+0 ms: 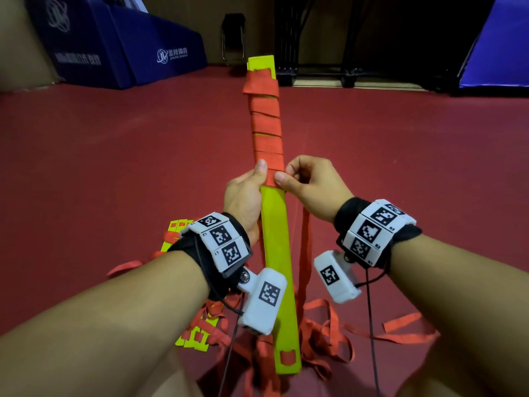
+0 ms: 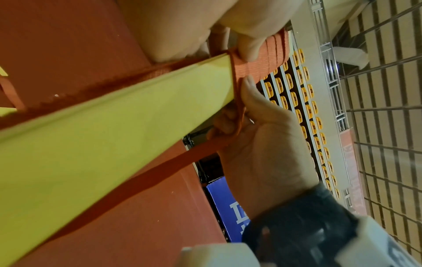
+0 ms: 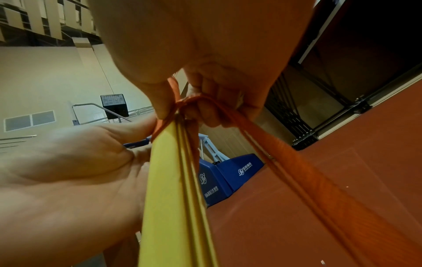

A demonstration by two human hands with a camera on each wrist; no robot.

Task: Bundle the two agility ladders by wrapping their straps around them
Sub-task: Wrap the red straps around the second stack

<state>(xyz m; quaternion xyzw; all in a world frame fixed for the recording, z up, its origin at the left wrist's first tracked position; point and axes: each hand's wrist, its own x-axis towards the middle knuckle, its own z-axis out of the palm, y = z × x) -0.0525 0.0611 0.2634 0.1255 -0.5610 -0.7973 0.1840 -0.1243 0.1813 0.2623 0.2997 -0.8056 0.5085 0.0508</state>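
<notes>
Both grips clamped on yellow ladder stack (image 1: 276,224), top half w/ red strap (image 1: 264,121) wraps

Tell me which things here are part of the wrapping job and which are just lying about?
In the job:
- stack of flat yellow plastic rungs
- red woven strap wound round it
- left hand gripping the stack
- right hand pinching the strap
- second yellow-and-red ladder on the floor

Lying about:
- blue padded mats
- black folding chair

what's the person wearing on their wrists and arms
Both forearms are bare, no sleeves. Each wrist has a black fabric wrap: left wrist band, right wrist band. On each sit white blocks printed with black square codes. A white camera box hangs under each wrist, with thin black cables.
</notes>
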